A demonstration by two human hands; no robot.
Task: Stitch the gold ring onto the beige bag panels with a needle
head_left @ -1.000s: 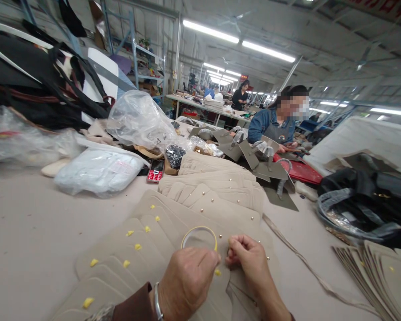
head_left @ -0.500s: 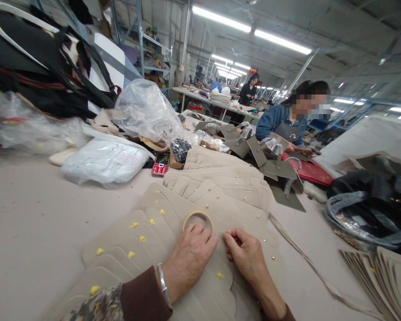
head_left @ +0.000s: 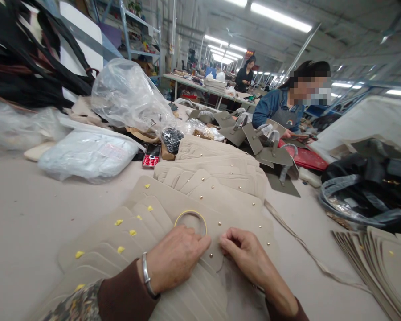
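A fanned row of beige leather flaps (head_left: 200, 200) covers the table in front of me, some with small yellow tabs, others with brass studs. My left hand (head_left: 173, 258) rests knuckles-up on the nearest flaps, fingers curled beside a yellow tape ring (head_left: 190, 219). My right hand (head_left: 245, 254) lies just right of it, fingers curled and pinched on the edge of a flap near a brass stud (head_left: 211, 255). What the left fingers hold is hidden.
Plastic bags (head_left: 127, 100) and a white packet (head_left: 87, 156) lie to the left, with a red phone (head_left: 151, 156) behind the flaps. A co-worker in blue (head_left: 280, 111) works across the table. Black bags (head_left: 370, 187) and another stack of flaps (head_left: 377, 263) sit right.
The yellow tab by my left fingers is gone; a brass stud shows on the flap between my hands. Both hands shifted slightly down and left as the view moved.
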